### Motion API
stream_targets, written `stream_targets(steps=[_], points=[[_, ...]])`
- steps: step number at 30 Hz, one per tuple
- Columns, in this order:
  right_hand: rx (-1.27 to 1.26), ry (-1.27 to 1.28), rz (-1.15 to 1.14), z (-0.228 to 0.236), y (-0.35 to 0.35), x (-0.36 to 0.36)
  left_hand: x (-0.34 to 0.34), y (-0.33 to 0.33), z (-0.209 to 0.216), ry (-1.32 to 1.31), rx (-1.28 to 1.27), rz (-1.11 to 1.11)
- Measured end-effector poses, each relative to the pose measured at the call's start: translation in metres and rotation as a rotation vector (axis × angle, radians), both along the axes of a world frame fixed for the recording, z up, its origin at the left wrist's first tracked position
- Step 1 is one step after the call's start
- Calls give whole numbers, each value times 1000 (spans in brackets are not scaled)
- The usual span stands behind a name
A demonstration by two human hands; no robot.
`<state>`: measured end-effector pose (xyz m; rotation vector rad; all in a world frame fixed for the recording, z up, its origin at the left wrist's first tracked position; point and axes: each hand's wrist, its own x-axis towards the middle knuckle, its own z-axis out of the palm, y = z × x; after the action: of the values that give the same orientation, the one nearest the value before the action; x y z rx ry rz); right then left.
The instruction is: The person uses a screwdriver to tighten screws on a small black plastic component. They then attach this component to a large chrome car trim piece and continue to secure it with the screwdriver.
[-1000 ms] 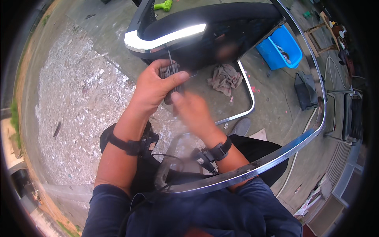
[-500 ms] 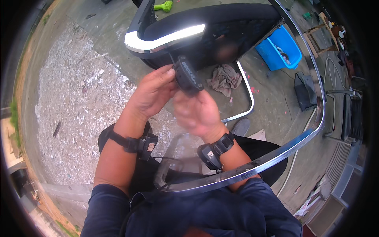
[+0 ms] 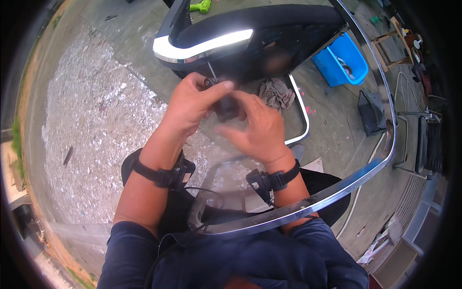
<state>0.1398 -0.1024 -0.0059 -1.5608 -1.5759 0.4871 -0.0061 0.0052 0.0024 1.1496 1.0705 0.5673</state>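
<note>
Tool (image 3: 225, 107): dark, blurred by motion, between the two hands just above the middle of the view, towards 12 o'clock; its thin rod (image 3: 212, 70) points up to 11 o'clock, to the chair's rail – whether the tip sits in it, I cannot tell.
Left hand (image 3: 185, 103): at 11 o'clock, thumb and forefinger pinching the tool's upper end.
Right hand (image 3: 262, 127): at 1 o'clock, fingers curled beside the tool's lower part, thumb spread away from them – blur hides whether they touch it.
Chair (image 3: 274, 21): from 11 to 1 o'clock, black seat tipped on its side, with a bright metal rail (image 3: 192, 52) nearest the tool.
Loop (image 3: 380, 164): metal, sweeping from 1 o'clock round to 6, crossing over the right forearm.
Rag (image 3: 277, 94): crumpled on the ground, between 1 and 2 o'clock.
Bin (image 3: 332, 65): blue, near 2 o'clock, things inside.
Bag (image 3: 373, 115): black, between 2 and 3 o'clock.
Rubble (image 3: 96, 130): pale, broken, spread at 9 and 10 o'clock.
Straps (image 3: 286, 178): black, one round each forearm near the wrist, each bearing a small box.
</note>
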Motion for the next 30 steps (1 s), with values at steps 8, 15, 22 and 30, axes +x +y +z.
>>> stream_targets(steps=[8, 15, 22, 30], points=[[-33, 171, -50, -14, 3, -27, -16, 0, -1, -105, -81, 71], [-452, 1517, 58, -16, 5, -36, -32, 1, -9, -209, -197, 73], [-537, 2118, 379, -34, 3, -30, -7, -12, -7, -588, -352, -33], [-277, 686, -150, -27, -3, -1, 8, -1, -16, -201, -146, 20]])
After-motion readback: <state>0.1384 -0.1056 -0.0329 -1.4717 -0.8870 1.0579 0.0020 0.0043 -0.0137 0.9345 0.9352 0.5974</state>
